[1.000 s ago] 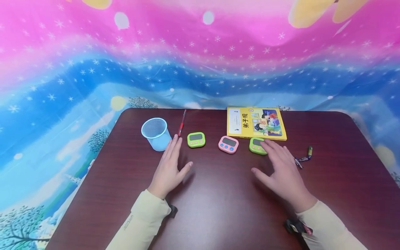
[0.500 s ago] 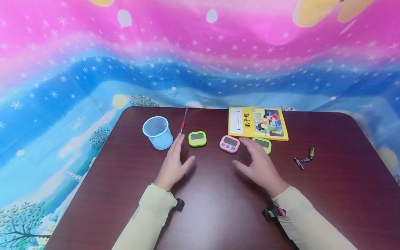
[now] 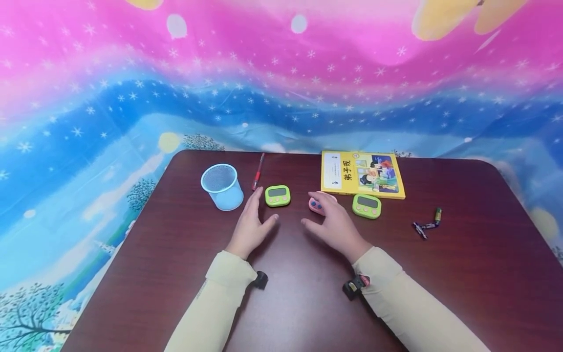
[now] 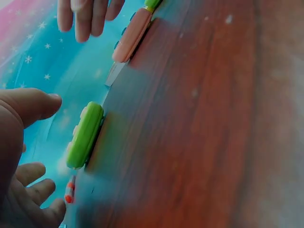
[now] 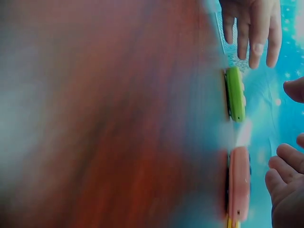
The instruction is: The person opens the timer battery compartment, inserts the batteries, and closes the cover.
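Observation:
My left hand (image 3: 250, 226) hovers over the table between a light-blue mesh pen cup (image 3: 227, 196) and a green digital timer (image 3: 277, 196), fingers extended and thumb apart, holding nothing. My right hand (image 3: 337, 226) is above the table with straight, relaxed fingers. In the head view it partly covers a pink digital timer (image 3: 314, 206). From the right wrist, the pink timer (image 5: 240, 183) lies flat on the tabletop, with the fingers (image 5: 285, 173) apart from it. Right of that hand sits a second green timer (image 3: 367, 206).
A red pen (image 3: 257, 173) lies behind the left hand. At the back edge is a yellow picture book (image 3: 360, 176). Several small batteries (image 3: 425, 227) lie to the right on the dark wooden table (image 3: 299, 303). A colourful printed cloth (image 3: 264, 73) hangs behind.
My right hand has swept left from the right-hand green timer to the pink one, uncovering the green timer and batteries. The left hand has shifted slightly right. The timers stay in place.

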`<state>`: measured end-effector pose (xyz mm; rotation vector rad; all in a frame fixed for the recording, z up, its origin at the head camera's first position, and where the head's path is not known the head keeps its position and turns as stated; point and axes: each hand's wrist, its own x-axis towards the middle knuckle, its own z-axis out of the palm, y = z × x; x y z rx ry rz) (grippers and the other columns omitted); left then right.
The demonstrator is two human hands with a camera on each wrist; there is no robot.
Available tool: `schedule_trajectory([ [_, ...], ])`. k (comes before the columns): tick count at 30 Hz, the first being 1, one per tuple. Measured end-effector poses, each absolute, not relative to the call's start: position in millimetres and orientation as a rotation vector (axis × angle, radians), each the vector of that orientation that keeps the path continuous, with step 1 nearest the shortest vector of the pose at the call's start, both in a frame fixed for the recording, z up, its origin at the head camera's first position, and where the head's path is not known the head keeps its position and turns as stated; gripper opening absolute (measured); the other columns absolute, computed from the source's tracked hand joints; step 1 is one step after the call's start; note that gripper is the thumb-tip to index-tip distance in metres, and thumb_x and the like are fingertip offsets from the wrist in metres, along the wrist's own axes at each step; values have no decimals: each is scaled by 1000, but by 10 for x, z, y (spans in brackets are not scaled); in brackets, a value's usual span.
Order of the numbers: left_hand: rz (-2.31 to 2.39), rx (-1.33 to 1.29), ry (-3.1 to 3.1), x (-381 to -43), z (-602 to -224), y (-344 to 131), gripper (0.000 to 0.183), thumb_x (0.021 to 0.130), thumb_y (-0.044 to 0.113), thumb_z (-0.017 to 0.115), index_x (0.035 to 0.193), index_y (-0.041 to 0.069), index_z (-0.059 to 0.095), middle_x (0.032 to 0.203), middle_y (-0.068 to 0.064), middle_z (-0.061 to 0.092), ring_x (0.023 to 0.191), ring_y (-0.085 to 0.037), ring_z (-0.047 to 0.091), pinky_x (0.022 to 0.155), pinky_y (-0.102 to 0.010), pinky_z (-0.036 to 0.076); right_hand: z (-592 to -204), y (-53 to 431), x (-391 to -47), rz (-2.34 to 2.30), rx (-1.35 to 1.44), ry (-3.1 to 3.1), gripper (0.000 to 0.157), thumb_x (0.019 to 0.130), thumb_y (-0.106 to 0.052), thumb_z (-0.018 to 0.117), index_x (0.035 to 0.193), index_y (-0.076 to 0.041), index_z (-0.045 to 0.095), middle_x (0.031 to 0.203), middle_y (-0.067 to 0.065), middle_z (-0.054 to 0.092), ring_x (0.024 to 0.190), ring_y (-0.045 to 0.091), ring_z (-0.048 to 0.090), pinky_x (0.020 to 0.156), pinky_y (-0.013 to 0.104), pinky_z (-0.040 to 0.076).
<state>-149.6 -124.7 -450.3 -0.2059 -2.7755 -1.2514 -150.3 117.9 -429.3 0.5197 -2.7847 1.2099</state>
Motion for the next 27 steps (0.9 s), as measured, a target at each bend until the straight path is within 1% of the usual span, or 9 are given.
schedule_trajectory([
  [3, -1298, -112, -2780, -1529, -4509, -1219, 83, 91, 22, 74, 157, 4, 27, 155, -15, 40, 137, -28, 47, 113, -43, 42, -4337, 1063, -1591, 1266, 513, -2788, 70, 86, -29, 80, 146, -8, 49, 145, 11, 53, 134, 27, 49, 110, 45, 44],
  [5, -1324, -55, -2783, -1560, -4522, -1197, 83, 90, 21, 75, 156, 1, 28, 151, -15, 45, 128, -29, 54, 106, -42, 49, -4360, 987, -1646, 1312, 514, -2791, 70, 87, -27, 79, 146, -6, 48, 144, 12, 54, 132, 27, 52, 109, 43, 46],
  [6, -1335, -31, -2783, -1577, -4524, -1184, 83, 90, 20, 75, 155, 0, 28, 149, -15, 48, 124, -29, 57, 102, -41, 52, -4363, 951, -1668, 1332, 510, -2799, 70, 87, -27, 79, 146, -5, 48, 144, 13, 54, 132, 28, 53, 109, 43, 46],
  [7, -1338, -15, -2788, -1595, -4526, -1170, 83, 90, 20, 76, 154, -1, 29, 148, -14, 48, 123, -27, 58, 101, -40, 52, -4360, 916, -1686, 1353, 505, -2805, 69, 88, -26, 78, 146, -5, 47, 143, 14, 54, 131, 28, 53, 108, 42, 46],
  [13, -1339, 26, -2805, -1710, -4520, -1115, 80, 89, 18, 76, 152, -4, 32, 144, -13, 52, 119, -26, 60, 99, -38, 53, -4342, 728, -1784, 1397, 479, -2815, 70, 88, -24, 78, 146, 0, 46, 140, 17, 56, 130, 29, 54, 108, 45, 46],
  [18, -1288, 10, -2823, -1805, -4511, -1122, 77, 87, 18, 75, 150, -6, 37, 141, -19, 52, 118, -28, 61, 99, -40, 52, -4371, 572, -1889, 1358, 417, -2870, 72, 88, -28, 77, 145, 3, 46, 140, 20, 55, 130, 30, 53, 109, 44, 45],
  [22, -1196, -37, -2866, -1896, -4507, -1137, 74, 86, 18, 75, 148, -6, 41, 140, -23, 52, 119, -30, 60, 103, -42, 50, -4378, 481, -1943, 1335, 315, -2924, 69, 90, -28, 73, 145, 3, 46, 141, 21, 54, 131, 31, 52, 111, 45, 43],
  [27, -1029, -84, -2952, -1976, -4486, -1143, 71, 88, 20, 77, 146, -3, 45, 140, -22, 53, 126, -32, 54, 109, -43, 44, -4358, 432, -1969, 1347, 248, -2935, 66, 90, -23, 71, 145, 2, 46, 141, 20, 54, 129, 31, 53, 110, 44, 43],
])
